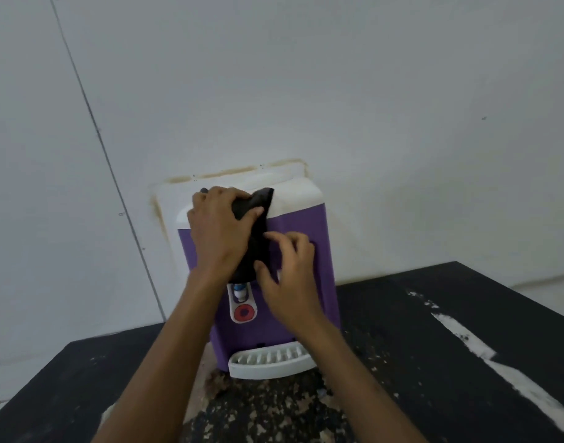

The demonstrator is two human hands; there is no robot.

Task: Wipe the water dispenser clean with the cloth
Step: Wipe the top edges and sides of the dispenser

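A purple water dispenser (309, 225) with a white top stands on a dark counter against the wall. Its taps and a red button (243, 311) show between my forearms, and a white drip tray (271, 361) juts out at its foot. My left hand (219, 228) grips a black cloth (258, 219) at the dispenser's upper front edge; the cloth hangs down over the purple face. My right hand (290, 270) is just right of the hanging cloth, fingers curled, fingertips touching its edge. Whether it pinches the cloth is unclear.
The dark counter (434, 330) has white paint streaks on the right and a speckled stone patch in front of the dispenser. A white wall (338, 91) rises right behind, with brown stains around the dispenser's top.
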